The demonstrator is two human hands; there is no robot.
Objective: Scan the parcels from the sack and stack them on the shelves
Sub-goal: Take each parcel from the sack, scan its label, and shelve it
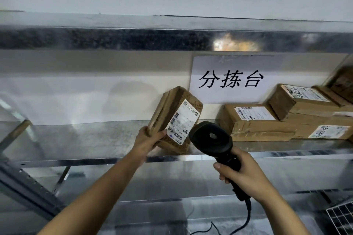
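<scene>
My left hand (148, 140) grips a brown cardboard parcel (172, 108) by its lower left corner and holds it tilted over the metal shelf (95, 139), white barcode label facing me. My right hand (246, 175) holds the handle of a black barcode scanner (212, 138). The scanner head sits just right of the label, pointing towards it. Several labelled brown parcels (254, 120) lie stacked on the right part of the same shelf.
A white paper sign (229, 80) with black characters hangs on the wall behind the shelf. An upper shelf edge (133, 38) runs overhead. The scanner cable (246, 217) hangs down below my right hand. A wire grid (342, 215) shows at bottom right.
</scene>
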